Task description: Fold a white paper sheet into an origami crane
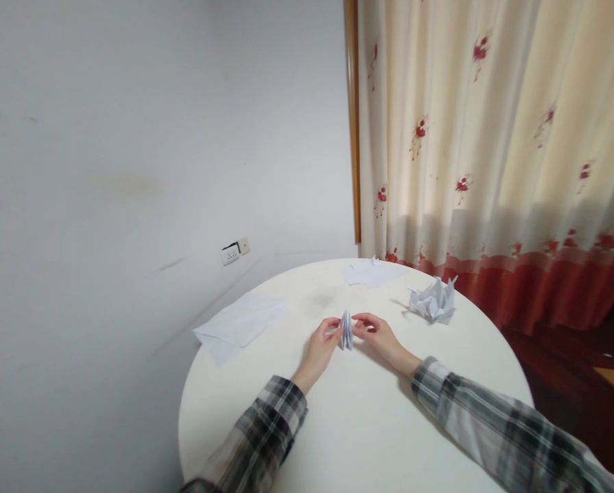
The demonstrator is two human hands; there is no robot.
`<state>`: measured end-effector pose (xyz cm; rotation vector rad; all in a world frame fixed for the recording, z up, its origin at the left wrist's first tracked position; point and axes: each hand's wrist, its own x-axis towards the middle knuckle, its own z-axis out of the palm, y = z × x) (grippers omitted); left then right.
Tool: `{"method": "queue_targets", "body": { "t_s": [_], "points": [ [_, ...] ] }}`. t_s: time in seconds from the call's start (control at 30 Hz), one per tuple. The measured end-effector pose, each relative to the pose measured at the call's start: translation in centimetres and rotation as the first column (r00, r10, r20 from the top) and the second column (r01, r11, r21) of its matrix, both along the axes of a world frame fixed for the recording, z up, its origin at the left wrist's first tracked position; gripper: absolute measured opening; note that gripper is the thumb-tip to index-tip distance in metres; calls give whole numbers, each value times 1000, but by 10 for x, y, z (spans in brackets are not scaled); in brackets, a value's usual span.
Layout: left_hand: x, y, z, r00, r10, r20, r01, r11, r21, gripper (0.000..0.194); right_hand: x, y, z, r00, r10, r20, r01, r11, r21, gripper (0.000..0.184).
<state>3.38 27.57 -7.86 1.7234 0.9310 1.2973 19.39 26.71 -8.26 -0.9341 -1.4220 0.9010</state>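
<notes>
A small folded piece of white paper [347, 331] stands upright over the middle of the round table, its layers fanned slightly apart. Pinching its left side are the thumb and fingers of my left hand [323, 342]. From the right, my right hand [377, 333] has its fingers bent around the other edge of the paper, thumb and index close together. Both forearms are in plaid sleeves. Parts of the paper's sides are covered by my fingertips.
White sheets of paper [242, 320] lie at the table's left edge. More paper [371, 274] lies at the far edge. Folded paper cranes [433, 301] are heaped on the right. The white table [358, 438] stands near a wall with a socket [229, 255] and a flowered curtain [492, 137].
</notes>
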Motion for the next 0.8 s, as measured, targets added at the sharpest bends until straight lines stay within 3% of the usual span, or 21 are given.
{"method": "queue_targets", "body": {
  "t_s": [0.37, 0.8],
  "points": [
    [-1, 2, 0, 999, 48, -24, -48, 999, 8, 19, 0, 0, 0, 1000, 5, -3, -5, 1000, -9, 32],
    [-1, 1, 2, 996, 85, -23, -84, 996, 30, 17, 4, -1, 1, 991, -97, 88, 91, 993, 71, 17]
  ]
}}
